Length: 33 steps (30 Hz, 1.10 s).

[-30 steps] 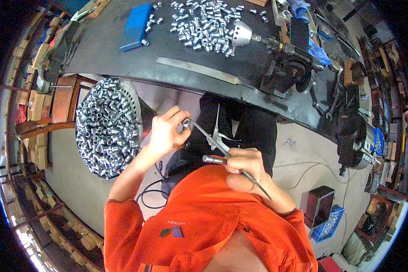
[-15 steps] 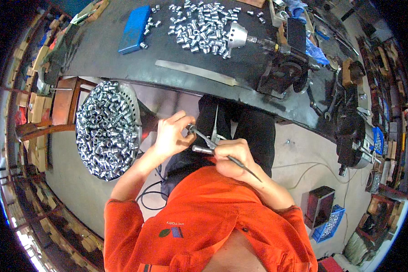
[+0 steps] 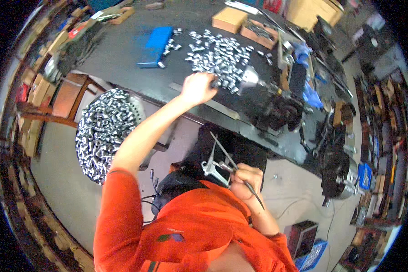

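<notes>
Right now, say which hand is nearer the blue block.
Left: the left hand is over the bench, right of the blue block; the right hand is farther off, by the shirt.

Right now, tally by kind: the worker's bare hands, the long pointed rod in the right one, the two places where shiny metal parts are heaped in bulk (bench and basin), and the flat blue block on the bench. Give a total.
Bare hands: 2
Pointed rod: 1
Big heaps of shiny metal parts: 2
Flat blue block: 1
Total: 6
</notes>
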Each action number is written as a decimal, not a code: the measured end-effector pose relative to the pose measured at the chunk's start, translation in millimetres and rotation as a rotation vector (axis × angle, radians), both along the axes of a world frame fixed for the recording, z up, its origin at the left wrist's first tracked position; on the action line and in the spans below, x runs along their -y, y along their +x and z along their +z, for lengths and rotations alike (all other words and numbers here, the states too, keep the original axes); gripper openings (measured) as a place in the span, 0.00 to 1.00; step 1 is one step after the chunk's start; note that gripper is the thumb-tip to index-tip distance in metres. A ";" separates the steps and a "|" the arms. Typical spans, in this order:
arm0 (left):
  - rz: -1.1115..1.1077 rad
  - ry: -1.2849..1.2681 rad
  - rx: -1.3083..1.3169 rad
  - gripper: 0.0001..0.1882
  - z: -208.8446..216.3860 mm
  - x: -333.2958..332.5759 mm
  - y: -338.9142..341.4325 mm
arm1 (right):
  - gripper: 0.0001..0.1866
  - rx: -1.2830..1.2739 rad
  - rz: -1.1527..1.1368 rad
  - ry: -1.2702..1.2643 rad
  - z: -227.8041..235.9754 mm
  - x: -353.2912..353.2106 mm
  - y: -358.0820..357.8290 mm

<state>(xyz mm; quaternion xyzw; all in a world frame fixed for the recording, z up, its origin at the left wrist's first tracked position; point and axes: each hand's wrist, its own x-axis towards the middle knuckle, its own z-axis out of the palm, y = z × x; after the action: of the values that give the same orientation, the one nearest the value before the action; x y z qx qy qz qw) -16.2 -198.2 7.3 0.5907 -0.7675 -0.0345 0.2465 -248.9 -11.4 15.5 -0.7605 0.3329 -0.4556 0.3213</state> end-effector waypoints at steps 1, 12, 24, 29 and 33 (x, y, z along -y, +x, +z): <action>0.043 0.018 -0.152 0.17 2.1 16.9 5.0 | 0.18 -0.017 0.006 -0.010 -0.2 -0.9 3.3; 0.285 -0.114 -0.179 0.12 -19.5 -37.4 188.8 | 0.11 0.001 -0.042 0.128 -24.5 -7.9 -4.9; 0.789 0.258 0.401 0.16 -66.5 -76.7 282.4 | 0.10 -0.059 0.039 0.150 -26.0 -6.5 4.0; 0.734 0.355 0.450 0.10 -62.5 -68.8 257.4 | 0.11 -0.068 0.003 0.183 -21.2 -11.1 -0.4; 0.712 0.329 0.457 0.09 -61.1 -72.2 248.8 | 0.11 -0.081 0.035 0.183 -33.9 -12.7 -6.7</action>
<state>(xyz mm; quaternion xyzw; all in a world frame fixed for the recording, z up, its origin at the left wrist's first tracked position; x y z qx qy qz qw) 232.5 -126.0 -53.8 0.8416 -0.5357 0.0623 -0.0301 -255.6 1.3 -18.4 -0.7514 0.3726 -0.3864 0.3837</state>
